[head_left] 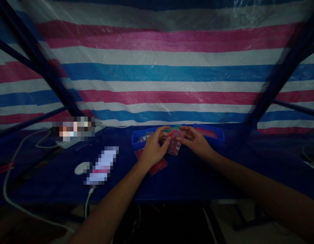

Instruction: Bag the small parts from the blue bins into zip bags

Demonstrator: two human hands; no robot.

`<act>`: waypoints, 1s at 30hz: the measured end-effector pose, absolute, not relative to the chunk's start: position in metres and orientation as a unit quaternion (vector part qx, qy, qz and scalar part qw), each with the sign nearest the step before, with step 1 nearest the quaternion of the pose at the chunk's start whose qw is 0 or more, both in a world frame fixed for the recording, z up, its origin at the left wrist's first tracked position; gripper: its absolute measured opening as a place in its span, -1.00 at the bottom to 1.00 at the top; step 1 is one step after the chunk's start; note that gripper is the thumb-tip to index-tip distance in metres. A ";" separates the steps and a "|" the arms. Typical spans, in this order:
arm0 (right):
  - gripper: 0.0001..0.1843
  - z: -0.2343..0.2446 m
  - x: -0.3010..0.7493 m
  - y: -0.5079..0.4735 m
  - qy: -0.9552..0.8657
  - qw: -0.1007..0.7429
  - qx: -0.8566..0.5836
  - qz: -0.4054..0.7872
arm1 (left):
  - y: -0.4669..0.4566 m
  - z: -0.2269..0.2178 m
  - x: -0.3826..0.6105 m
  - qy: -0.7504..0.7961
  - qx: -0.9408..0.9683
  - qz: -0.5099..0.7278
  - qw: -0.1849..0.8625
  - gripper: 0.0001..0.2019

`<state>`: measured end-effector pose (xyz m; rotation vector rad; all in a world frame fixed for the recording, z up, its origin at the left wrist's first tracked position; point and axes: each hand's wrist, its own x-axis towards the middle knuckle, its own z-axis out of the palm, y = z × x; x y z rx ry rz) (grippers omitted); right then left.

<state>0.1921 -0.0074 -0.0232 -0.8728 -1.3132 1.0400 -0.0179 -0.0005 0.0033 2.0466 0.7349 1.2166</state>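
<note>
Both hands meet over the far middle of the dark blue table (187,179). Between them is a small see-through plastic bag (174,144) with something red inside. The left hand (153,149) pinches the bag's left side, with the thumb on top and the fingers curled under. The right hand (196,140) holds the bag's right side with its fingertips. The bag is lifted a little off the table, just in front of the blue plastic trays.

The left blue plastic tray (136,139) and the right blue plastic tray (220,135) sit side by side by the table's far edge. A flat red packet (158,166) lies on the table under the left wrist. Near the left edge are a round white thing (82,167) and a white cable (9,189). A big striped sheet (157,67) of pink, blue and white hangs behind it all.

The light is dim, so I cannot tell what the red thing in the bag is.

I think the hands are busy with the top of the bag. To do this well, hold it softly with the fingertips and do not squash it. Keep the open end up so nothing falls out. Stay low and close to the trays, so a dropped bit lands on the table and not on the floor.
</note>
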 end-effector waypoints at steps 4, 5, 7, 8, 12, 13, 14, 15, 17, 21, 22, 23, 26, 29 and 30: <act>-0.62 -0.024 0.193 -0.007 -0.565 0.564 -0.370 0.475 | 0.002 -0.001 -0.016 0.265 0.777 0.454 0.346 -0.62; -0.64 -0.024 0.194 -0.007 -0.566 0.565 -0.374 0.470 | 0.003 -0.002 -0.016 0.269 0.778 0.454 0.341 -0.60; -0.65 -0.024 0.197 -0.005 -0.562 0.575 -0.381 0.457 | 0.005 -0.004 -0.017 0.284 0.780 0.458 0.320 -0.58; -0.64 -0.024 0.198 -0.005 -0.556 0.582 -0.383 0.453 | 0.006 -0.004 -0.018 0.292 0.781 0.459 0.308 -0.59; -0.65 -0.025 0.199 -0.004 -0.551 0.595 -0.378 0.446 | 0.008 -0.003 -0.020 0.312 0.784 0.458 0.278 -0.63; -0.65 -0.026 0.198 -0.004 -0.554 0.594 -0.377 0.445 | 0.009 -0.003 -0.020 0.316 0.783 0.461 0.273 -0.63; -0.65 -0.026 0.198 -0.004 -0.557 0.592 -0.377 0.444 | 0.009 -0.002 -0.021 0.321 0.780 0.464 0.269 -0.63; -0.65 -0.027 0.198 -0.004 -0.558 0.590 -0.378 0.444 | 0.009 -0.001 -0.021 0.325 0.778 0.468 0.265 -0.63; -0.64 -0.027 0.198 -0.003 -0.557 0.592 -0.382 0.439 | 0.008 0.000 -0.021 0.332 0.774 0.478 0.248 -0.63; -0.62 -0.025 0.200 -0.002 -0.550 0.609 -0.393 0.415 | 0.007 0.005 -0.021 0.351 0.769 0.507 0.168 -0.70; -0.63 -0.025 0.200 -0.002 -0.550 0.613 -0.392 0.410 | 0.007 0.006 -0.022 0.351 0.772 0.507 0.155 -0.73; -0.63 -0.024 0.199 -0.003 -0.551 0.616 -0.389 0.408 | 0.006 0.007 -0.022 0.348 0.778 0.501 0.150 -0.76; -0.67 -0.023 0.198 -0.005 -0.563 0.614 -0.374 0.408 | 0.001 0.008 -0.020 0.326 0.812 0.456 0.162 -0.77; -0.69 -0.024 0.196 -0.008 -0.580 0.599 -0.361 0.417 | -0.003 0.006 -0.018 0.300 0.841 0.411 0.187 -0.69; -0.68 -0.024 0.195 -0.009 -0.586 0.592 -0.359 0.422 | -0.003 0.005 -0.017 0.290 0.846 0.401 0.198 -0.64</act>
